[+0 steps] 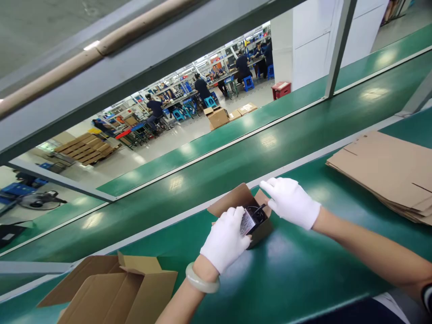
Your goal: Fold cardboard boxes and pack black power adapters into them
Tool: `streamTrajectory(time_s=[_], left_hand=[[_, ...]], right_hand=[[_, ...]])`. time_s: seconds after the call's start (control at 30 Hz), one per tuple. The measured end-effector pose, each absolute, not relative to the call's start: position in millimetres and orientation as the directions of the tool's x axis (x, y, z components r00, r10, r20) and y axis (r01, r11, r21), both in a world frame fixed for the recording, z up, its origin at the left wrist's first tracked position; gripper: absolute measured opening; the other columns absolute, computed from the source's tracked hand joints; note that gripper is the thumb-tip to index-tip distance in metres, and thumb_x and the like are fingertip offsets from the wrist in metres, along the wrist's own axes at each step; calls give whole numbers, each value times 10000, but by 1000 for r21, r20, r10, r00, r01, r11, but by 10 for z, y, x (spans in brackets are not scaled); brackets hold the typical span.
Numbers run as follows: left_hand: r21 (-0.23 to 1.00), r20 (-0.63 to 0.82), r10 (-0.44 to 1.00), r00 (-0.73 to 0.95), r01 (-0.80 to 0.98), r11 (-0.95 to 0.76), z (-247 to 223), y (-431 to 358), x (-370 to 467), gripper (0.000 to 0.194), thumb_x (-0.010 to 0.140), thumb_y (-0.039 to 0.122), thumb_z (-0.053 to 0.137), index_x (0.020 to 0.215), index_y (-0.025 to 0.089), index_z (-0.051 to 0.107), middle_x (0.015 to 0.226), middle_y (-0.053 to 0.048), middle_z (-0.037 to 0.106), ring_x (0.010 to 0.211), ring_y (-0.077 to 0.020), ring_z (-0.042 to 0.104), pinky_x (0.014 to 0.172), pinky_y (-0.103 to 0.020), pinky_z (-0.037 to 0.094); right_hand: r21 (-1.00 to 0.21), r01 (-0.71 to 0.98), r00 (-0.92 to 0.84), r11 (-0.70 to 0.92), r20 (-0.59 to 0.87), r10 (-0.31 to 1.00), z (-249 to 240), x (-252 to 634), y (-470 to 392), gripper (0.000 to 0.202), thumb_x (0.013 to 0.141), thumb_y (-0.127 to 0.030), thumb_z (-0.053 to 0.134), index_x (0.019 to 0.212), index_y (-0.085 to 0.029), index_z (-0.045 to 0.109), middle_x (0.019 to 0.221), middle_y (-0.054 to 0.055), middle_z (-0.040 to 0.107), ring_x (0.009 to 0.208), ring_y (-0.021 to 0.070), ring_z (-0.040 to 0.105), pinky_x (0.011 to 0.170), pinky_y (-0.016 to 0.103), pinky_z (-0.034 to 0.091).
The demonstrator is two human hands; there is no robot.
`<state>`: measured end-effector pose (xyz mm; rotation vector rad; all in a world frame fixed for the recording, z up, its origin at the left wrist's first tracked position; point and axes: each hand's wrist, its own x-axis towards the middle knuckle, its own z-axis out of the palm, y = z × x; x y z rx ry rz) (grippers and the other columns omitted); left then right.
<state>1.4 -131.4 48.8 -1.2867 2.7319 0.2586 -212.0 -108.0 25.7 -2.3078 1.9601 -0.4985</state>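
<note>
My left hand, in a white glove, grips a black device with a white printed label. The device sits in the mouth of a small open cardboard box, along with a black cable. My right hand, also gloved, is at the box's right flap, its fingers stretched out and apart. Its lower fingertip is by the cable end; whether it touches the cable or the flap I cannot tell. The box's tall back flap stands up. My left palm side and the box's lower left are hidden.
On the green worktop, an open cardboard box lies at lower left and a stack of flat cardboard at right. Beyond runs a green conveyor belt. A metal beam crosses above. Several people work at far benches.
</note>
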Motion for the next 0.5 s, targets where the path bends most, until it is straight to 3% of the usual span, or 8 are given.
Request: streamTrajectory(time_s=[0.07,0.2,0.37,0.5], left_hand=[[120,-120,-755,-645,-764,634,453,-1394,-2,388,706,229,592,1069,174,469,1018,-80,532,921,-259,526,794,-388,461],[180,-32,-752,-659,-743,644,388,-1478,94,356,711,236,585,1039,177,457,993,-75,524,911,-254,505,803,-411,457],[270,72,-738,-671,-699,662,334,-1614,284,380,701,194,573,1059,177,448,1027,-76,519,931,-241,498,858,-418,451],[319,35,-735,-677,-690,650,290,-1803,432,357,714,217,567,1054,189,462,1015,-52,532,928,-229,502,851,-397,455]], right_hand=[[-139,-940,258,-312,311,-915,270,-2035,-1004,163,834,-149,451,918,-168,589,885,87,629,830,229,560,726,343,366],[-30,-893,434,-449,209,-876,279,-1904,-1055,135,806,-111,484,792,-144,614,759,101,617,781,239,552,698,358,353],[14,-833,552,-553,63,-831,442,-1780,-1406,169,803,-69,487,736,-118,634,704,105,639,692,241,601,606,328,381],[8,-783,620,-621,-50,-783,528,-1590,-1723,160,798,-94,532,693,-116,650,715,122,660,705,252,629,590,324,416]])
